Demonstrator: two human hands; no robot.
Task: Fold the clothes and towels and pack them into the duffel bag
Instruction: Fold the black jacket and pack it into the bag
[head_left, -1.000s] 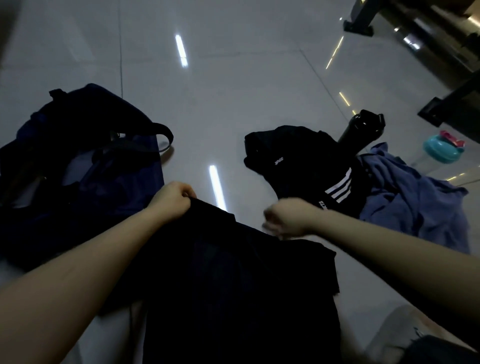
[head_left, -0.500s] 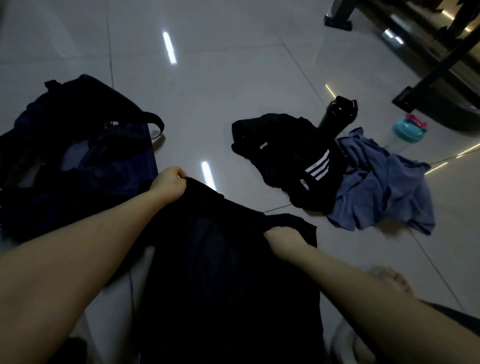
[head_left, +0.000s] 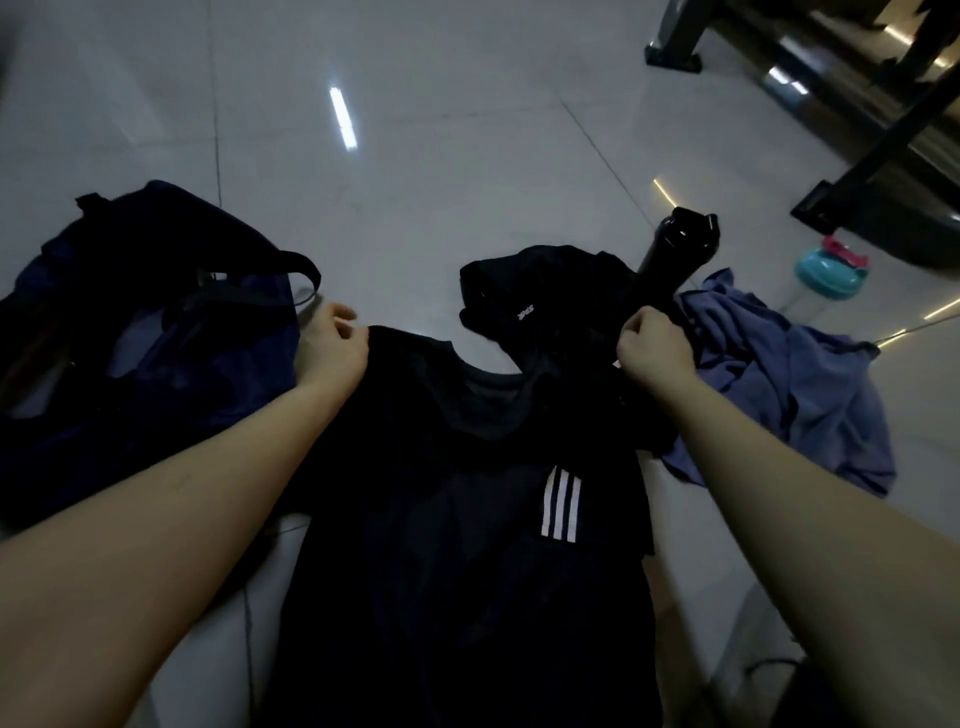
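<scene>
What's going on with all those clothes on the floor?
A person holds a black shirt by its shoulders, the left hand pinching one and the right hand gripping the other. The duffel bag lies on the floor to the left. Another black garment and a blue cloth lie crumpled on the right, not folded yet.

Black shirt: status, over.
Left hand, right hand each grip a black shirt shoulder. Shirt spread, unfolded. Duffel bag open, left. Other black garment close behind right hand.

Single head-worn wide-angle cam, facing forward and steeply down at the floor (head_left: 467, 130). Close range: left hand (head_left: 332, 348) and right hand (head_left: 654, 348) sit mid-frame, black shirt (head_left: 441, 519) fills lower centre.
</scene>
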